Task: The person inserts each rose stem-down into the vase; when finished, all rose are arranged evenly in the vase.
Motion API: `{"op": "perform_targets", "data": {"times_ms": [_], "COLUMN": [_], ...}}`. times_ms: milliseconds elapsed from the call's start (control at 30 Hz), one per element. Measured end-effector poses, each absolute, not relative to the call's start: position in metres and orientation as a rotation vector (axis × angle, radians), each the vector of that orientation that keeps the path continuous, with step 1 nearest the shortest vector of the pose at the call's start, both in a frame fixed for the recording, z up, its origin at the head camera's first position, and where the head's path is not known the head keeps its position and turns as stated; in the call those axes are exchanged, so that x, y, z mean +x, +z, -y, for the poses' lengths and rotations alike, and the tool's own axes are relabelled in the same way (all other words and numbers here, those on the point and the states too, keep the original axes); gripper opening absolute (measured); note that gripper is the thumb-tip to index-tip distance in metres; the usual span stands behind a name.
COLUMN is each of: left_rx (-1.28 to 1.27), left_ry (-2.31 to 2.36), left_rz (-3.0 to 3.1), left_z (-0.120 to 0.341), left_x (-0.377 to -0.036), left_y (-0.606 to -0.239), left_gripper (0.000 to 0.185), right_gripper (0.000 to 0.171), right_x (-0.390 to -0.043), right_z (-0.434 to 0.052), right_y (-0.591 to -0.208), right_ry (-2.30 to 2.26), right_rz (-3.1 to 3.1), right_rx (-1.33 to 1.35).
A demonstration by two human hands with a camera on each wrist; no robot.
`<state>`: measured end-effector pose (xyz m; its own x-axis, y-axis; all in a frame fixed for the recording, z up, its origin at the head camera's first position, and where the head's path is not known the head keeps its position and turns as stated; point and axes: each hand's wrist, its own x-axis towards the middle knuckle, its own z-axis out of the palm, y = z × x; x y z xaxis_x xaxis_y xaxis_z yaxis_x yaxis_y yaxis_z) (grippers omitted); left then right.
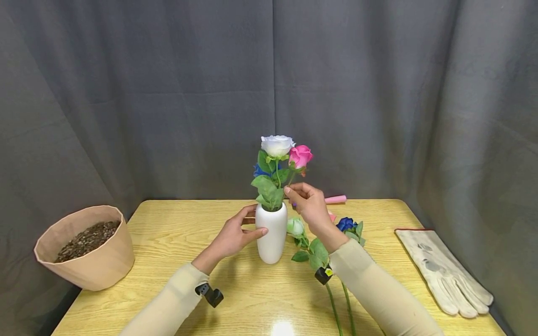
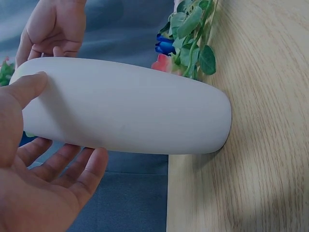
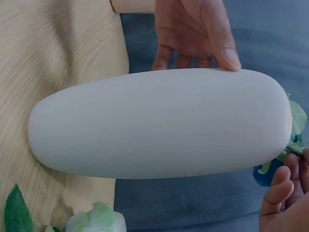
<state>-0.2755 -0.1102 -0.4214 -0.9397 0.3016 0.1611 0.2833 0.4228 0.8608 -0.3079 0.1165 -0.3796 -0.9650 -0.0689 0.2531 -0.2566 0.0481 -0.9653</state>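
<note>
A white vase stands upright on the table, its mouth filled with leafy stems. My left hand holds it from the left side, thumb across the front and fingers behind, as the left wrist view also shows on the vase. With thumb and fingers, my right hand pinches the stem of a pink rose just above the vase's mouth. In the right wrist view, a green stem runs from those fingers to the rim. A white rose and a blue rose rise from the vase.
On the table right of the vase lie a pale green-white rose and a dark blue rose, partly under my right arm. A pink handle lies behind. Work gloves rest at right; a tan pot of soil stands at left.
</note>
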Motion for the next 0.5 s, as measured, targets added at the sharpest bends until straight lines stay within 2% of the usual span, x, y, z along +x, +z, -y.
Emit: {"op": "perform_targets", "data": {"times_ms": [500], "left_rx": [0.559], "left_ry": [1.599], "left_rz": [-2.629], "left_z": [0.1103], "left_x": [-0.2762], "left_y": [-0.4224], "left_gripper": [0.072], "right_gripper": [0.026], "right_x": [-0.3091], "right_z": [-0.1159], "right_y": [-0.3824], "right_ry": [2.107], "right_rz": [2.124], "right_rx": [0.330]}}
